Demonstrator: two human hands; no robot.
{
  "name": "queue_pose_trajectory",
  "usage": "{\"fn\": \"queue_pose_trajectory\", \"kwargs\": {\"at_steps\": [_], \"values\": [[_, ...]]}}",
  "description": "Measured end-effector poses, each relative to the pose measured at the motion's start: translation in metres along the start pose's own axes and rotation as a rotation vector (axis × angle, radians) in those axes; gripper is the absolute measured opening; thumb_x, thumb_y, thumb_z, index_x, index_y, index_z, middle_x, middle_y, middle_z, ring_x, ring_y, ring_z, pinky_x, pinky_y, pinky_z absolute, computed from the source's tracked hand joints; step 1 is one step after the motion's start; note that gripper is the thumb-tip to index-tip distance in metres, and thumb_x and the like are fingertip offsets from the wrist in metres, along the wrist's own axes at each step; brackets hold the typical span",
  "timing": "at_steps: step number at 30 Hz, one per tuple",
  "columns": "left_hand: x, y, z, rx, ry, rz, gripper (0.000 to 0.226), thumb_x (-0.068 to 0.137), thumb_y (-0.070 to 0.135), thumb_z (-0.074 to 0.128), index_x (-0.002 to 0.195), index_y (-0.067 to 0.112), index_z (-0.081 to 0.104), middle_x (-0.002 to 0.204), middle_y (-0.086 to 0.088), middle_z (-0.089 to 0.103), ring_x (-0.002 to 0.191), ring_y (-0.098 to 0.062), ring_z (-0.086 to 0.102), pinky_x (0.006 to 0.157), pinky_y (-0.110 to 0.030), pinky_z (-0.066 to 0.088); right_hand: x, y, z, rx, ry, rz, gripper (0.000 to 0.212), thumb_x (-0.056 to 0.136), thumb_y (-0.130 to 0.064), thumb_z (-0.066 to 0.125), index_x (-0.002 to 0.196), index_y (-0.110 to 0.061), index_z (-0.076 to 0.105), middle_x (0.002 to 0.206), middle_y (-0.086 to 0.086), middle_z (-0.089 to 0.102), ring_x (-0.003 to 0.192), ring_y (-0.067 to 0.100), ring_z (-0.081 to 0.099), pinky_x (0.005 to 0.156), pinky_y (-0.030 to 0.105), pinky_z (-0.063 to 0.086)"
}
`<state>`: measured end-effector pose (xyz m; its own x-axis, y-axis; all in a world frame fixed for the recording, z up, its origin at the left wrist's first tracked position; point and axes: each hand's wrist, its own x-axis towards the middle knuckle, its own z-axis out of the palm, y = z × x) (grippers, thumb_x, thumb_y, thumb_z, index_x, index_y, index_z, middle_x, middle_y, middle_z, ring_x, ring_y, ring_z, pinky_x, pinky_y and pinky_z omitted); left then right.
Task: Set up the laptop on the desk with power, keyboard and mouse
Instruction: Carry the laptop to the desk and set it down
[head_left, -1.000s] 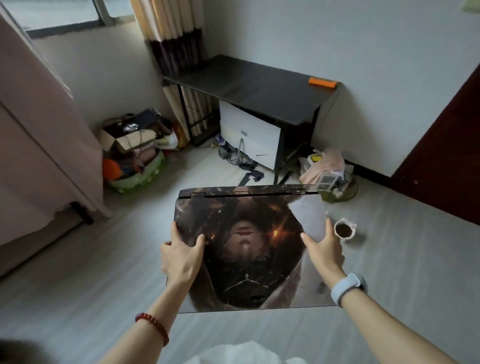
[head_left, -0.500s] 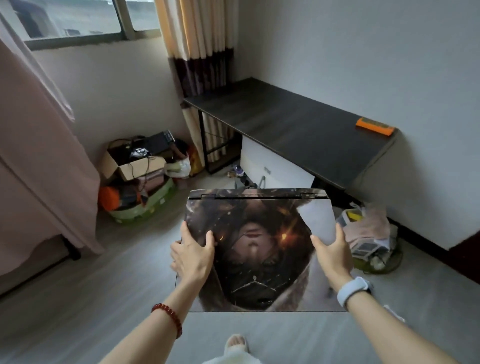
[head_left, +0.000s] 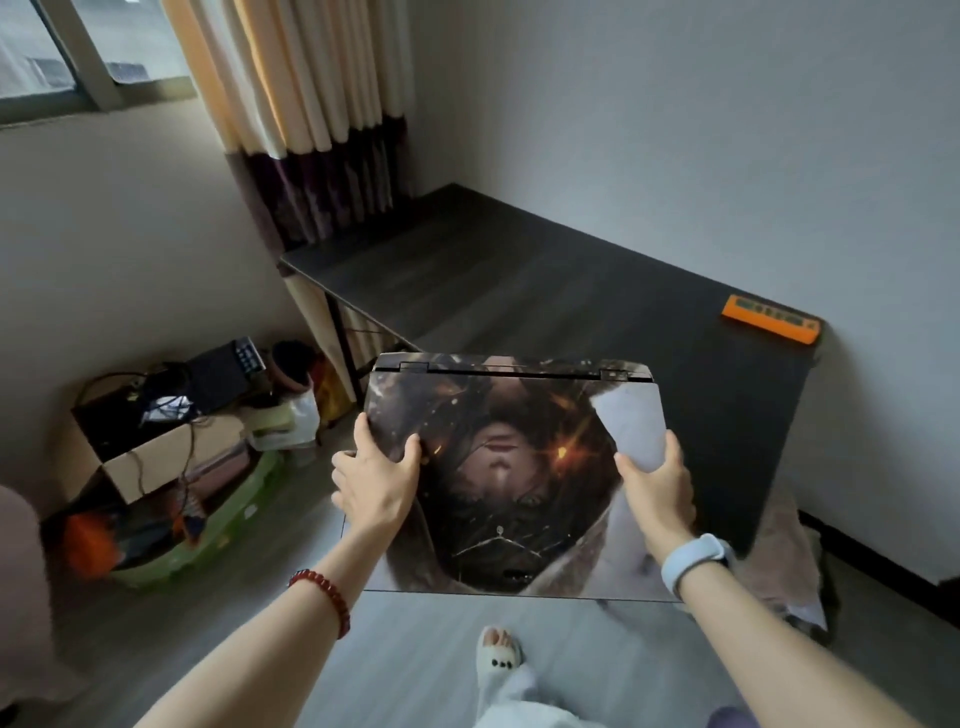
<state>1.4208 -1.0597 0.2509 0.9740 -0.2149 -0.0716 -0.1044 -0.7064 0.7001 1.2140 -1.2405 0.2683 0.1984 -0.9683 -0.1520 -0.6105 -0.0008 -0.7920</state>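
The closed laptop (head_left: 511, 478), lid covered in dark artwork, is up in the air over the desk's near edge, not touching it. The left hand (head_left: 376, 480) grips its left side and the right hand (head_left: 657, 488) its right, thumbs on top. The dark desk (head_left: 519, 280) carries an orange block (head_left: 771, 318) at its far right corner.

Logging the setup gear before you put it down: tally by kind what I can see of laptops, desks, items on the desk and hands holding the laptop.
Laptops: 1, the closed laptop, carried in the air.
Desks: 1, the dark desk.
Items on the desk: 1, an orange object at the far right corner.
Hands holding the laptop: 2, left hand and right hand.
Total: 5.
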Motion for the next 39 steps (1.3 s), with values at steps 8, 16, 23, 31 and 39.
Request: {"fn": "queue_pose_trajectory", "kwargs": {"at_steps": [8,16,23,31,39], "values": [[0.179,0.086,0.059,0.0,-0.015,-0.058,0.072,0.076,0.06,0.056,0.136,0.036,0.025,0.121,-0.022,0.045,0.112,-0.041,0.045,0.095,-0.052,0.036,0.17,-0.095,0.078,-0.024,-0.028,0.056,0.066,0.086,-0.034,0.057,0.142,-0.021,0.024,0.14,0.015,0.042,0.125,0.038,0.042,0.103,0.054,0.033],[0.35,0.148,0.111,0.03,-0.125,0.005,0.07,0.076,0.06,0.056,0.134,0.037,0.025,0.123,-0.02,0.044,0.112,-0.04,0.047,0.096,-0.053,0.038,0.288,-0.157,0.164,0.054,0.026,0.17,0.065,0.087,-0.033,0.057,0.142,-0.023,0.024,0.141,0.013,0.041,0.127,0.036,0.04,0.105,0.055,0.031],[0.511,0.212,0.183,0.154,-0.37,0.04,0.085,0.073,0.059,0.062,0.139,0.022,0.023,0.128,-0.021,0.042,0.117,-0.04,0.045,0.096,-0.055,0.038,0.374,-0.197,0.237,0.114,0.221,0.364,0.064,0.087,-0.033,0.057,0.142,-0.024,0.025,0.142,0.011,0.041,0.128,0.037,0.04,0.106,0.055,0.028],[0.59,0.28,0.246,0.171,-0.629,0.121,0.07,0.076,0.052,0.065,0.13,0.019,0.034,0.125,-0.02,0.04,0.113,-0.04,0.045,0.095,-0.056,0.041,0.436,-0.217,0.255,0.137,0.351,0.514,0.065,0.087,-0.033,0.057,0.142,-0.025,0.024,0.145,0.009,0.038,0.131,0.035,0.037,0.107,0.056,0.029],[0.618,0.318,0.32,0.198,-0.786,0.077,0.07,0.077,0.047,0.067,0.132,0.016,0.036,0.129,-0.021,0.039,0.116,-0.039,0.042,0.097,-0.054,0.04,0.5,-0.2,0.254,0.151,0.356,0.643,0.065,0.088,-0.031,0.056,0.143,-0.025,0.023,0.145,0.01,0.038,0.132,0.034,0.036,0.108,0.053,0.028]]}}
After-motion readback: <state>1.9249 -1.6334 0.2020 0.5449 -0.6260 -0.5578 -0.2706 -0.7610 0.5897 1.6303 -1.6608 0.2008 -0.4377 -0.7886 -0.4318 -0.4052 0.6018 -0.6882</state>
